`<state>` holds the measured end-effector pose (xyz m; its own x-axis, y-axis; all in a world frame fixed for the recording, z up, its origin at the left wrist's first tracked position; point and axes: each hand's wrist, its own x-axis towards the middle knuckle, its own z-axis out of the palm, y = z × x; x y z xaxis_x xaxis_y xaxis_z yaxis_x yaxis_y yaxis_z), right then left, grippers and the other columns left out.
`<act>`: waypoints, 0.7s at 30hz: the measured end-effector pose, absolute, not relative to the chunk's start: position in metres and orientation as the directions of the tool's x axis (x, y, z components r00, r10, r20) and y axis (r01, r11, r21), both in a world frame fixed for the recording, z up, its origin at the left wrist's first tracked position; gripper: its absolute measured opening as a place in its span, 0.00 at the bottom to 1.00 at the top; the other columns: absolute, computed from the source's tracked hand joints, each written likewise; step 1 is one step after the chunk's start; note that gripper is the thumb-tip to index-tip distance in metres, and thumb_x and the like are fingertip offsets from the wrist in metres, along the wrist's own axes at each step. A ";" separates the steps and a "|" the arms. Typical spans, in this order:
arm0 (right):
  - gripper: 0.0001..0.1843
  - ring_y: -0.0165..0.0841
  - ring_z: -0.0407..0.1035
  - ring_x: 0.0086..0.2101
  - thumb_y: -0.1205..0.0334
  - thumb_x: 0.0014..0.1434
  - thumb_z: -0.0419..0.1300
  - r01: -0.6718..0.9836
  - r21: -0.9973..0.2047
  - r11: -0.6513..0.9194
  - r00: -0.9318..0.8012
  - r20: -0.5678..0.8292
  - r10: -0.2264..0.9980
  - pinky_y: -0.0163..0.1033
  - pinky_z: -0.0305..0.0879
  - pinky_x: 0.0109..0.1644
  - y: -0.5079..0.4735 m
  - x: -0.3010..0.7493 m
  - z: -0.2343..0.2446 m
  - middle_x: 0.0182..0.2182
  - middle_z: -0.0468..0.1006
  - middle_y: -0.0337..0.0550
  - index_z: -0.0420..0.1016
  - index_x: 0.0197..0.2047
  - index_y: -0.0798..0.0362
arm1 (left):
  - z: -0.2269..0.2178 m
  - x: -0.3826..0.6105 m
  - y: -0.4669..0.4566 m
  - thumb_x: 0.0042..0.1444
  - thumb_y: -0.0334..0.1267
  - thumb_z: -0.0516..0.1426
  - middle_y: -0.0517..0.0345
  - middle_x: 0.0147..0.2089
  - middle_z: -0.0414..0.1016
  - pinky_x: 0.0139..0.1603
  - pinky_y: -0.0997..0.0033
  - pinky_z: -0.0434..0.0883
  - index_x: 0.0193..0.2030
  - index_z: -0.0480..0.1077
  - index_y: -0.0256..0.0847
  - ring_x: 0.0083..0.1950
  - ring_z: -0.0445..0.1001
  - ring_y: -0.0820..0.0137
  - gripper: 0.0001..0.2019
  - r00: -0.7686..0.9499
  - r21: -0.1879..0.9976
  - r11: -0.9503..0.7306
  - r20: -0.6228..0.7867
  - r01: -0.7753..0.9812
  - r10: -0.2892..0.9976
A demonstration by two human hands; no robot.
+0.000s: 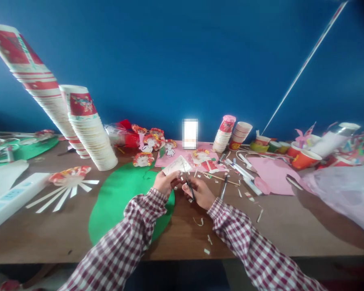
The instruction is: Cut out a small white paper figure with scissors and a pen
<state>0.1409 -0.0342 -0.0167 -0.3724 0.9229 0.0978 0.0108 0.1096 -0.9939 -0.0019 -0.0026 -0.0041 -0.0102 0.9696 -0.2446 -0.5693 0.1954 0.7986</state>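
Cluttered brown table, green paper sheet, blue wall

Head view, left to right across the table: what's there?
Long white box → stacked paper cups → left hand holding white paper → right hand with scissors → pink sheet → orange cup → plastic bag.

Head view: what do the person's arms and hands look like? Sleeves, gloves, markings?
Left sleeve and right sleeve are long, in a dark red and white check, with cuffs at the wrists. Left hand and right hand are bare: no gloves, watch or rings visible.
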 end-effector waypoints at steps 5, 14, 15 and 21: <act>0.20 0.26 0.62 0.23 0.49 0.53 0.59 0.051 -0.988 0.145 -0.380 0.115 0.918 0.31 0.60 0.24 -0.035 0.142 -0.015 0.23 0.67 0.36 0.69 0.43 0.55 | -0.005 -0.002 -0.003 0.35 0.27 0.65 0.59 0.23 0.74 0.21 0.80 0.72 0.31 0.70 0.32 0.21 0.72 0.75 0.13 -0.007 0.799 0.184 -0.229 -0.572 0.973; 0.17 0.26 0.62 0.23 0.49 0.54 0.59 0.042 -0.989 0.143 -0.383 0.117 0.916 0.31 0.62 0.25 -0.034 0.142 -0.016 0.23 0.65 0.35 0.68 0.37 0.55 | -0.008 -0.003 -0.001 0.35 0.28 0.66 0.58 0.25 0.74 0.22 0.78 0.72 0.32 0.70 0.32 0.23 0.72 0.75 0.14 0.013 0.800 0.167 -0.196 -0.576 0.981; 0.17 0.26 0.62 0.23 0.49 0.54 0.59 0.050 -0.988 0.145 -0.380 0.115 0.918 0.31 0.62 0.25 -0.034 0.142 -0.016 0.22 0.65 0.35 0.68 0.37 0.55 | -0.009 -0.003 -0.001 0.35 0.28 0.66 0.58 0.25 0.74 0.22 0.78 0.72 0.32 0.70 0.32 0.23 0.72 0.75 0.14 0.013 0.800 0.167 -0.195 -0.576 0.981; 0.19 0.26 0.63 0.22 0.47 0.53 0.59 0.074 -0.989 0.124 -0.367 0.088 0.926 0.31 0.62 0.24 -0.036 0.141 -0.013 0.22 0.67 0.36 0.68 0.40 0.55 | -0.008 -0.003 -0.001 0.34 0.28 0.66 0.59 0.24 0.73 0.21 0.79 0.71 0.31 0.70 0.32 0.21 0.70 0.76 0.14 0.014 0.793 0.175 -0.206 -0.583 0.978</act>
<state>0.1411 -0.0356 -0.0133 -0.3674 0.9258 0.0885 0.0742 0.1240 -0.9895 -0.0026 -0.0014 -0.0075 0.0139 0.9784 -0.2060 -0.5828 0.1754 0.7935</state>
